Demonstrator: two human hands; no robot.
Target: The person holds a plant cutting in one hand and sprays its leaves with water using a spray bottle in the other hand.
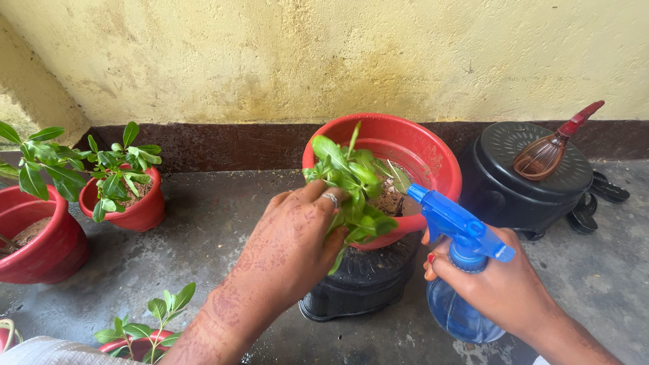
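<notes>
While the left hand cups the plant with loosely spread fingers laid against its leaves, not closed around any stem, the right hand is wrapped tight around the neck of a blue spray bottle, whose nozzle points at the foliage from just right of it. The plant grows in a red pot, which sits tilted on an upturned black tub; the soil shows behind the leaves, inside the pot. The left hand and its forearm lie across the near left side of the red pot and hide part of the rim there, and the bottle's trigger head covers the pot's near right edge. Right of the red pot, just beside it, stands a black lidded bin with a brown brush lying on its lid, red handle up toward the wall. Well left of the red pot, two more red pots hold leafy shoots: a small one by the wall's dark base strip, and a larger one cut off by the frame edge. Nearer than the red pot and to its left, a third seedling stands beside the left forearm. All rest on a damp grey concrete floor.
</notes>
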